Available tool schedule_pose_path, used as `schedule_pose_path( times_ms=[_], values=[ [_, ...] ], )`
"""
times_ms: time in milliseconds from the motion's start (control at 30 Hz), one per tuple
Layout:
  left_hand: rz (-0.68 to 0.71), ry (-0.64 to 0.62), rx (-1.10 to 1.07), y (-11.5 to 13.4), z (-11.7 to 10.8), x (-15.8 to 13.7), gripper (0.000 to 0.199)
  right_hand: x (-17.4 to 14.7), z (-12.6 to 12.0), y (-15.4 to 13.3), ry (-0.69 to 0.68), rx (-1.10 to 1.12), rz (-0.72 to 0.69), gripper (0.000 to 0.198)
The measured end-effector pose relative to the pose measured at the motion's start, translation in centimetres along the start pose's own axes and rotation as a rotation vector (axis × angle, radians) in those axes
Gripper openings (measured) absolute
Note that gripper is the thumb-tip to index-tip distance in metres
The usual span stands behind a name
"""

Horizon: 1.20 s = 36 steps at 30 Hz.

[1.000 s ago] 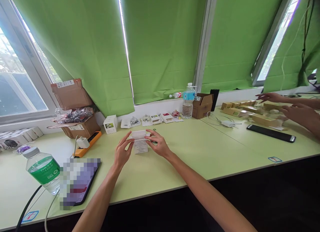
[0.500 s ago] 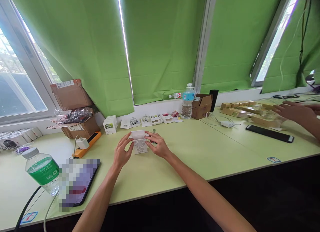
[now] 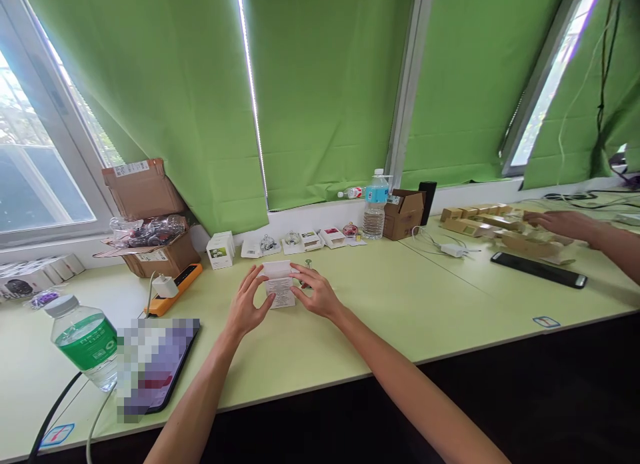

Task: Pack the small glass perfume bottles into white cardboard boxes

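A small white cardboard box [image 3: 280, 293] with printed text on its near face stands on the table, its top flap raised. My left hand [image 3: 246, 303] holds it from the left, index finger at the flap and thumb low by the printed face. From the right, my right hand [image 3: 319, 293] grips the flap's other edge, thumb near the side of the box. Just behind my right fingers lies a small shiny object [image 3: 308, 264], mostly covered, whose kind I cannot make out.
Small white boxes [image 3: 221, 250] and bagged trinkets [image 3: 269, 243] line the wall side. On the left are a water bottle [image 3: 84, 341], a phone [image 3: 173, 377] and an orange power strip [image 3: 175, 292]. At right, another person's hand [image 3: 565, 224] reaches over kraft boxes [image 3: 467, 227].
My left thumb has shifted slightly down and right across the printed face. The box stays in place. The other person's hand has moved left over the kraft boxes.
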<state>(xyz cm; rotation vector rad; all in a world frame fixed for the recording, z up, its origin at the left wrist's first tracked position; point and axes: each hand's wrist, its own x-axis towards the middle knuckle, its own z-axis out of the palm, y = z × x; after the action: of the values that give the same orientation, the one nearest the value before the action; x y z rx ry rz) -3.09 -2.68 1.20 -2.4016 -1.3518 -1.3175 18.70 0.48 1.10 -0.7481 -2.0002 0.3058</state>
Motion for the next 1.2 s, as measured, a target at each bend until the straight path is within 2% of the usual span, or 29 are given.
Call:
schedule_pose_path(
  times_ms=[367, 533, 800, 1000, 1200],
  values=[
    [-0.041, -0.074, 0.016, -0.36, 0.09, -0.32, 0.057, -0.22, 0.31, 0.76, -0.043, -0.027, 0.056, 0.041],
    [0.032, -0.063, 0.018, -0.41, 0.09, -0.27, 0.047, -0.18, 0.26, 0.54, -0.065, -0.055, 0.059, 0.045],
    [-0.010, -0.050, -0.054, 0.09, -0.14, -0.11, 0.036, -0.34, 0.15, 0.35, -0.063, -0.126, 0.005, 0.040],
    [0.030, -0.026, -0.050, -0.54, -0.19, -0.06, 0.022, -0.42, -0.30, 0.05, -0.068, -0.191, -0.090, 0.036],
    [0.016, -0.027, -0.092, -0.84, -0.16, 0.01, 0.020, -0.36, -0.53, 0.31, -0.139, -0.233, -0.064, 0.042]
  ],
)
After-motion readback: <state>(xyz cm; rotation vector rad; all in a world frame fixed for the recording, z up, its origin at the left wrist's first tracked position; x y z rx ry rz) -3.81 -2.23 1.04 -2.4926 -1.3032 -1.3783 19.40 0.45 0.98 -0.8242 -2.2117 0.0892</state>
